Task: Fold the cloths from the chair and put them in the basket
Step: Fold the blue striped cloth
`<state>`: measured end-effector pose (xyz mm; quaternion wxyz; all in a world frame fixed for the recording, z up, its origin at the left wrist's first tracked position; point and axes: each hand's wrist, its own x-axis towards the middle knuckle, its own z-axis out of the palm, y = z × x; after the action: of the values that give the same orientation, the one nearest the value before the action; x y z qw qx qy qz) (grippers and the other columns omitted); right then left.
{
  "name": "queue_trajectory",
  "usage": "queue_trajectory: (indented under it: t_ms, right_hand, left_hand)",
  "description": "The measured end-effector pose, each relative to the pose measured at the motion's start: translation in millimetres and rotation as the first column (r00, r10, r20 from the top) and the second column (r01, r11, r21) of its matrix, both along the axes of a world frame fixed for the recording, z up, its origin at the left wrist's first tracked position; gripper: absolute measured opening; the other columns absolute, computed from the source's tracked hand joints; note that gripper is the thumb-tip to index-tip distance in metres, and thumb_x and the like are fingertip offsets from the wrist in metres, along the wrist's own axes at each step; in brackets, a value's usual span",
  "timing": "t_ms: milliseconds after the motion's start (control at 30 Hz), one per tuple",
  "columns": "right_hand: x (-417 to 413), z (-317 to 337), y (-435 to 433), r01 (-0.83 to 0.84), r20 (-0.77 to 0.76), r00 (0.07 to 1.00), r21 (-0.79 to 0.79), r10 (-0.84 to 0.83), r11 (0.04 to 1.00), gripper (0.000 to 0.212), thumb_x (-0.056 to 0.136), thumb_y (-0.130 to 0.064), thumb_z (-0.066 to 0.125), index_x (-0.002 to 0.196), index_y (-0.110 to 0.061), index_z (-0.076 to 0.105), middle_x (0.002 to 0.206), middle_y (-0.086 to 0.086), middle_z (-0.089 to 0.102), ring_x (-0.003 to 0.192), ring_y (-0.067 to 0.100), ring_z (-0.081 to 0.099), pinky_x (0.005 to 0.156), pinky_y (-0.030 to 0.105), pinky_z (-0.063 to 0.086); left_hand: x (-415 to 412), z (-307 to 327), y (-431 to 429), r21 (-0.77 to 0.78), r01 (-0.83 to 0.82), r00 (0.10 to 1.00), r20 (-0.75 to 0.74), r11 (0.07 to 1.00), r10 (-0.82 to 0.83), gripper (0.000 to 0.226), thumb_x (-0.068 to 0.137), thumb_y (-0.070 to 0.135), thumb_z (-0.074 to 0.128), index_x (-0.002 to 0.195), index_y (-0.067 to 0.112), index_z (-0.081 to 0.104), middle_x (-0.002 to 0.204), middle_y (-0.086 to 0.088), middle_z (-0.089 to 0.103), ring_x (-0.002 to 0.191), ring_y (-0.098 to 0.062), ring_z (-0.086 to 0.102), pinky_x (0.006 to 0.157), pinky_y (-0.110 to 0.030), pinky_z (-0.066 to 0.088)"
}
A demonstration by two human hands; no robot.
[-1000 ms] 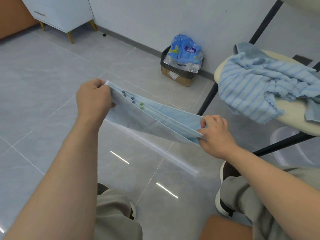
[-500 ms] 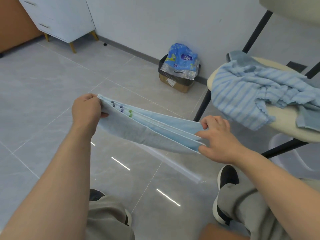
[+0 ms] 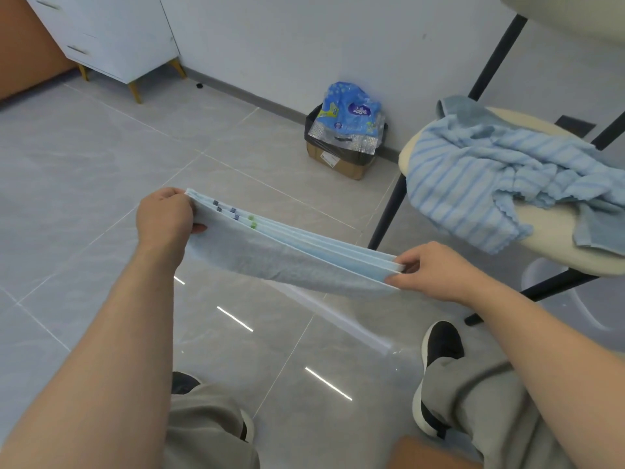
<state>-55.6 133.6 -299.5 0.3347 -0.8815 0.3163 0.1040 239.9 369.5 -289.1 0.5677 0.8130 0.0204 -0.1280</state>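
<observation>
Blue: 1 folded cloth (image 3: 297, 265) in pinching fingers (image 3: 411, 262), left hand (image 3: 162, 218) and right hand (image 3: 436, 269); 2 cloths (image 3: 473, 184), 1 chair (image 3: 558, 238).

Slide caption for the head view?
Left hand and right hand hold a folded blue cloth; striped cloth lies on chair.

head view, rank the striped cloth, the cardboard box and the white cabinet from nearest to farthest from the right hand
From the right hand, which pinches the folded cloth:
1. striped cloth, just behind the hand, on the chair seat to the right.
2. cardboard box, farther back against the wall, near the centre.
3. white cabinet, in the far back left corner.
</observation>
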Motion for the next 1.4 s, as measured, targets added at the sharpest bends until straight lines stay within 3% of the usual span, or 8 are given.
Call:
queue_trajectory:
  t_ms: [100,233,333,500,600,800,1100,1400]
  right_hand:
    - [-1,-2,-6,0.173,0.085,0.98,0.068,-0.179,0.982,0.01,0.078,-0.035,0.082,0.082,-0.026,0.079,0.067,-0.006,0.068,0.06,0.008,0.057,0.06,0.022,0.043]
    - [-3,0,-10,0.183,0.196,0.939,0.409,-0.282,0.894,0.019,0.082,-0.018,0.08,0.101,-0.02,0.08,0.106,-0.013,0.075,0.095,0.009,0.067,0.084,0.027,0.054]
    - [1,4,-12,0.213,0.266,0.851,0.613,-0.452,0.761,0.014,0.086,0.0,0.07,0.096,-0.006,0.078,0.108,-0.003,0.076,0.088,0.014,0.068,0.069,0.027,0.054]
    - [7,13,-15,0.315,0.239,0.654,0.777,-0.718,0.545,0.013,0.087,0.005,0.062,0.077,-0.003,0.065,0.07,0.009,0.059,0.056,0.02,0.055,0.045,0.025,0.05]
    - [8,10,-21,0.38,0.218,0.594,0.773,-0.774,0.509,0.016,0.091,0.0,0.058,0.078,-0.009,0.062,0.074,0.006,0.056,0.062,0.023,0.057,0.048,0.03,0.053]
    - [11,-1,-30,0.434,0.293,0.646,0.618,-0.705,0.655,0.021,0.091,-0.01,0.057,0.074,-0.021,0.062,0.079,0.0,0.059,0.076,0.018,0.054,0.07,0.031,0.044]
    - [16,-2,-34,0.475,0.414,0.506,0.599,-0.757,0.645,0.029,0.083,0.011,0.059,0.071,-0.014,0.051,0.078,0.004,0.053,0.072,0.018,0.052,0.064,0.026,0.045]
    - [20,-13,-32,0.548,0.56,0.512,0.371,-0.651,0.75,0.015,0.1,-0.016,0.048,0.106,-0.03,0.049,0.082,-0.007,0.051,0.068,0.009,0.047,0.063,0.026,0.04]
  left_hand:
    - [0,0,0,-0.009,0.001,1.0,-0.006,1.0,-0.001,0.031,0.071,-0.002,0.039,0.07,0.016,0.064,0.078,-0.011,0.061,0.069,-0.03,0.059,0.074,-0.041,0.06]
    - [1,0,1,-0.008,-0.019,1.0,-0.018,1.0,0.019,0.031,0.074,-0.001,0.038,0.069,0.017,0.062,0.076,-0.01,0.058,0.066,-0.029,0.057,0.074,-0.04,0.059]
    - [5,3,1,-0.002,-0.006,0.999,-0.05,1.0,0.006,0.026,0.081,-0.005,0.042,0.074,0.014,0.057,0.083,-0.01,0.056,0.065,-0.025,0.056,0.065,-0.033,0.057]
    - [-6,7,-4,-0.146,0.05,0.977,-0.196,0.988,-0.079,0.011,0.087,0.002,0.057,0.081,0.01,0.059,0.085,-0.004,0.047,0.072,-0.019,0.052,0.07,-0.029,0.055]
    - [-9,5,-3,-0.176,0.142,0.957,-0.228,0.974,-0.181,0.004,0.091,0.01,0.067,0.091,0.008,0.064,0.095,-0.004,0.058,0.084,-0.019,0.061,0.069,-0.026,0.059]
    - [-9,-2,-4,-0.005,0.255,0.967,-0.003,0.967,-0.255,0.016,0.097,0.026,0.06,0.098,0.012,0.068,0.087,-0.001,0.061,0.077,-0.019,0.059,0.064,-0.028,0.054]
    - [-15,-1,-11,0.09,0.196,0.966,0.155,0.976,-0.208,0.019,0.098,0.04,0.054,0.107,0.024,0.06,0.1,0.001,0.062,0.088,-0.018,0.055,0.074,-0.031,0.042]
    - [-28,10,-16,0.15,0.275,0.923,0.235,0.95,-0.304,0.024,0.1,0.045,0.044,0.109,0.024,0.054,0.093,0.008,0.059,0.08,-0.01,0.055,0.07,-0.033,0.041]
